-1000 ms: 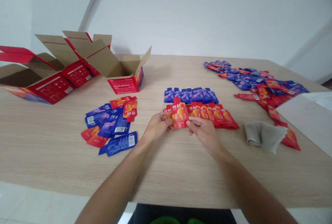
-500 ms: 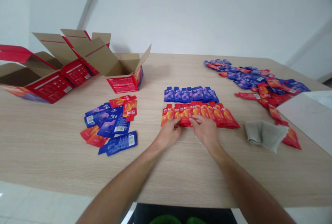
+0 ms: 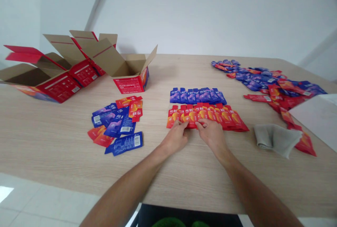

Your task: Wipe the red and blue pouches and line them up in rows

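Note:
My left hand [image 3: 176,138] and my right hand [image 3: 212,135] are both closed at the lower corners of one red pouch [image 3: 190,115], fingertips pinching its bottom edge. This pouch lies on top in an overlapping row of red-orange pouches [image 3: 228,117], printed with orange fruit, spouts pointing away from me. Just behind runs a matching row of blue-purple pouches [image 3: 207,95]. Part of the red row's near edge is hidden by my fingers.
Red and blue pouches [image 3: 116,123] lie loosely at left. Open cardboard boxes [image 3: 129,84] stand behind them. A long heap of mixed pouches [image 3: 255,79] stretches along the right, beside a grey folded cloth [image 3: 276,137] and a white sheet-like object [image 3: 318,118].
The whole view has shifted slightly, with things appearing a little further right. Both hands keep their place at the same red pouch; the rows look unchanged.

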Demonstrator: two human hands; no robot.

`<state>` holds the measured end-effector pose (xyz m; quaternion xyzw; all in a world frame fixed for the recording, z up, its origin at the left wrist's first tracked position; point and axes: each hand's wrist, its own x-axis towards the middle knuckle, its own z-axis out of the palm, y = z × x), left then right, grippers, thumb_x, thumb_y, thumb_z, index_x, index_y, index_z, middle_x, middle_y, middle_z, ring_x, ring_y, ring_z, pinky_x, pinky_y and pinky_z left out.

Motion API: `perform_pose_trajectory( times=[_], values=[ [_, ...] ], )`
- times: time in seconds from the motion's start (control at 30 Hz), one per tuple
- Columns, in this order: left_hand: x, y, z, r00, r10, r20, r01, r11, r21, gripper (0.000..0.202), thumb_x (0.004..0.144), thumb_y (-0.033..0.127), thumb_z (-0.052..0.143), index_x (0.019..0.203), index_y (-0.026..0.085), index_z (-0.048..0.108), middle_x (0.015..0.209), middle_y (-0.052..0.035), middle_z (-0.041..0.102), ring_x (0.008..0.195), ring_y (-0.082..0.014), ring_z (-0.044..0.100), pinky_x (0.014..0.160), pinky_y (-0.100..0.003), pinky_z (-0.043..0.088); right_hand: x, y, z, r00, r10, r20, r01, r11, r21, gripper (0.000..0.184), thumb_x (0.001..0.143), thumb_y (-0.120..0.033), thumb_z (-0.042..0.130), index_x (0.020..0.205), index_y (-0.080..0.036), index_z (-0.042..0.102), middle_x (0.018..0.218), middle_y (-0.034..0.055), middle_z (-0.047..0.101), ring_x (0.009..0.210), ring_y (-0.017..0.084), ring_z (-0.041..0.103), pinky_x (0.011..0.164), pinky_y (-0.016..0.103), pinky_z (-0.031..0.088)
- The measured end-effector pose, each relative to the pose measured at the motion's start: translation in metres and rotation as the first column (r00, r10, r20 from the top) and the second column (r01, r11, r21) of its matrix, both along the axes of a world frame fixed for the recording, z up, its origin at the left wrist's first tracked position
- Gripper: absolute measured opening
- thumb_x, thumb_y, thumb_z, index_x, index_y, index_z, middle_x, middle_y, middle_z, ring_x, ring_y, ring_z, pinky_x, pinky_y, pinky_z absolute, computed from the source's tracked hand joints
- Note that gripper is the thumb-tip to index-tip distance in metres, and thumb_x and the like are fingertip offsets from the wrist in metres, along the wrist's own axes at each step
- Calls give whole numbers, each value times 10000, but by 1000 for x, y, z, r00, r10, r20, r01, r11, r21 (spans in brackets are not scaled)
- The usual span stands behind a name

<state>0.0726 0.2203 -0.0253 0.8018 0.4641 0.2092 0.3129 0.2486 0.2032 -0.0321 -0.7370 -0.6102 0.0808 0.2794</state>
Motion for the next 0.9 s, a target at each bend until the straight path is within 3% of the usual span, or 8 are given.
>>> perform_pose_trajectory(
  times=[0.13, 0.23, 0.33, 0.47, 0.6, 0.77, 0.9],
  values=[
    [-9, 8, 8, 994, 104, -35, -99, 986, 132, 428, 849, 87, 423, 1178, 127, 693, 1066, -149, 629, 1006, -237, 604, 945, -326, 485, -6, -3, 5, 1000, -15, -8, 15, 1000, 12, 285, 908, -404, 572, 959, -219, 784, 753, 78, 761, 707, 243, 694, 629, 319, 442],
    [-25, 19, 13, 959, 239, -152, -195, 947, 257, 368, 867, 95, 418, 1087, 138, 710, 1036, -150, 641, 1010, -249, 596, 958, -350, 469, -13, -7, 7, 996, 7, -88, -1, 998, 69, 309, 916, -418, 557, 983, -213, 778, 767, 68, 763, 712, 227, 700, 657, 305, 460],
    [-46, 33, 14, 867, 419, -270, -295, 868, 399, 349, 861, 125, 462, 1140, 106, 671, 1194, -189, 623, 1170, -303, 539, 1059, -417, 399, -20, -11, 5, 986, 68, -154, -50, 992, 114, 338, 928, -445, 531, 952, -208, 772, 755, 65, 757, 664, 206, 686, 629, 287, 458],
    [-73, 48, 5, 676, 665, -318, -497, 730, 470, 514, 883, 265, 536, 1324, -1, 529, 1459, -316, 430, 1401, -450, 330, 1121, -568, 282, -23, -14, 5, 966, 148, -211, -124, 985, 124, 341, 936, -441, 508, 904, -208, 755, 700, 44, 728, 600, 178, 647, 589, 267, 438],
    [-80, 53, -1, 613, 677, -408, -540, 736, 409, 524, 883, 322, 539, 1277, -23, 564, 1397, -370, 464, 1364, -495, 375, 1086, -627, 268, -24, -16, 8, 956, 187, -226, -165, 980, 116, 330, 937, -432, 504, 858, -214, 739, 648, 26, 691, 567, 169, 616, 567, 262, 417],
    [-67, 47, 11, 663, 594, -455, -475, 804, 358, 423, 886, 300, 503, 1205, 49, 619, 1236, -266, 606, 1202, -390, 538, 996, -484, 400, -24, -16, 9, 952, 201, -232, -178, 977, 117, 342, 942, -437, 489, 837, -213, 725, 613, 14, 658, 534, 162, 572, 557, 264, 399],
    [-65, 47, 17, 660, 611, -437, -462, 789, 405, 419, 862, 321, 541, 1181, 63, 625, 1179, -235, 630, 1150, -357, 554, 942, -419, 440, -25, -16, 8, 949, 204, -239, -182, 977, 111, 335, 937, -434, 492, 845, -214, 727, 623, 15, 663, 534, 163, 565, 558, 264, 397]
  ],
)
